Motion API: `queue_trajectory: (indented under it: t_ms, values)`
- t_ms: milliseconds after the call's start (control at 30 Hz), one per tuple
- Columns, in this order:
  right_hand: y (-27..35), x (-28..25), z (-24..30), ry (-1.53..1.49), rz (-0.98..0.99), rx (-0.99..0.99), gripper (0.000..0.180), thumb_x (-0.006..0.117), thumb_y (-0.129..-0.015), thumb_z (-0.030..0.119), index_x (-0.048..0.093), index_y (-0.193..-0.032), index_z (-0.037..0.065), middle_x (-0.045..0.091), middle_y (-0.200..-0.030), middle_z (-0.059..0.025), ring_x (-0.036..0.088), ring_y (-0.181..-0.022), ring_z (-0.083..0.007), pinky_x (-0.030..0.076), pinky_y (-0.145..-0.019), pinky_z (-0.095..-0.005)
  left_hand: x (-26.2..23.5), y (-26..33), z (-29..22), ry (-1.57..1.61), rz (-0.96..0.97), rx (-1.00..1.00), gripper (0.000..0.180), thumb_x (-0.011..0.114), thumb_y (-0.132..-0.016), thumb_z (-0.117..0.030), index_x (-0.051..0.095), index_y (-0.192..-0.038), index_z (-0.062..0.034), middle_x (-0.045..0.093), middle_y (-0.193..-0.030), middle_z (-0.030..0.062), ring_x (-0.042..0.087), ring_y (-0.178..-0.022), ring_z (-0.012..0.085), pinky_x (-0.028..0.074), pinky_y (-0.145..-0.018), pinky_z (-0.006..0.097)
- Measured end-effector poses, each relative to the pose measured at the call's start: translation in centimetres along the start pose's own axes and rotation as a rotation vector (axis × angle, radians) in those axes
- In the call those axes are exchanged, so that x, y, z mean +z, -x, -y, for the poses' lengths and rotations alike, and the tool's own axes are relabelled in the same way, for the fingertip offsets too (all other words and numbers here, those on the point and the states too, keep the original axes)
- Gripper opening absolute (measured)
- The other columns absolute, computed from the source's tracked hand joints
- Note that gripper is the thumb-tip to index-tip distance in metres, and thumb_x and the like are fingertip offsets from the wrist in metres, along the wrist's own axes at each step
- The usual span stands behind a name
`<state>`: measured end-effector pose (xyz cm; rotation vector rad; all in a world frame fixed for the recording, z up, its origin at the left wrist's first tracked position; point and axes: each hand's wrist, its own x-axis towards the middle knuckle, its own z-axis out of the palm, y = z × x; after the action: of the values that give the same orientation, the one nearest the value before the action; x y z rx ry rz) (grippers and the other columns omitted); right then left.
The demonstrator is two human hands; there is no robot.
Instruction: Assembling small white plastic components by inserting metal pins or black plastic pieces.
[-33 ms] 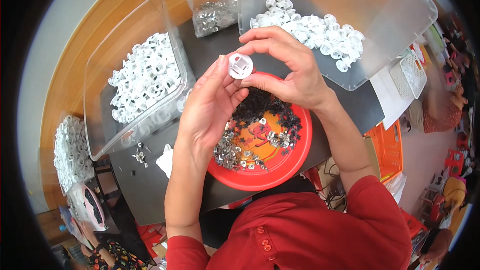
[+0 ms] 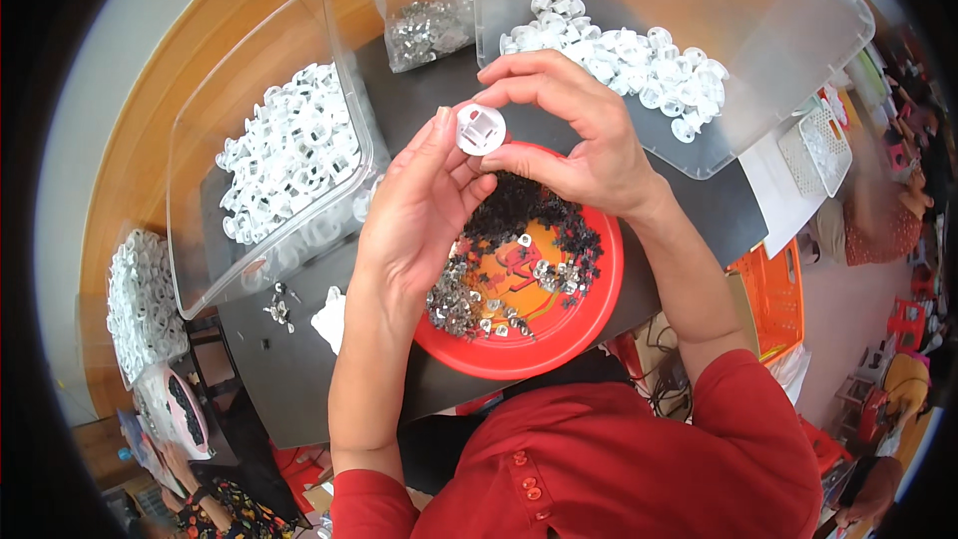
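Head view shows your left hand [image 2: 424,205] and right hand [image 2: 574,130] pinching the little white plastic cap [image 2: 480,129] above the red bowl [image 2: 574,334]; it looks light, hard and slippery, so hold its rim.

A clear bag of metal bits [image 2: 427,32] is set at the dark tabletop's [image 2: 299,379] far edge; an orange crate [image 2: 773,299] is seen beyond its right edge.

A small round white plastic cap [image 2: 480,129] with a square recess faces up, above the red bowl [image 2: 559,344].
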<state>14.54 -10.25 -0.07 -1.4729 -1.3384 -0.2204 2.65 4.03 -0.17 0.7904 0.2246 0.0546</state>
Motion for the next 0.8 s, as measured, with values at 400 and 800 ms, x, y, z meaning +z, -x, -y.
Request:
queue_trajectory:
  t_ms: [400,800]
  values:
    - [0.7,-2.6,-0.2,-0.002,0.567,0.357,0.017,0.071,-0.074,0.011,0.064,-0.086,0.001,0.062,-0.078,-0.0065,0.059,-0.07,-0.0169,0.046,-0.064,-0.029,1.1,0.8,-1.3,0.057,-0.027,0.041,0.031,0.057,-0.092,-0.022,0.054,-0.115,-0.0025,0.061,-0.101,0.0068,0.059,-0.09,0.0161,0.049,-0.077,0.027]
    - [2.4,-0.4,0.3,0.134,0.839,0.32,0.01,0.063,-0.073,0.01,0.06,-0.074,0.0,0.059,-0.071,-0.0117,0.059,-0.072,-0.0306,0.046,-0.066,-0.0389,2.4,3.3,-3.3,0.181,0.254,0.124,0.053,0.045,-0.097,-0.018,0.022,-0.143,-0.0029,0.038,-0.132,0.0267,0.048,-0.092,0.02,0.046,-0.084,0.031]
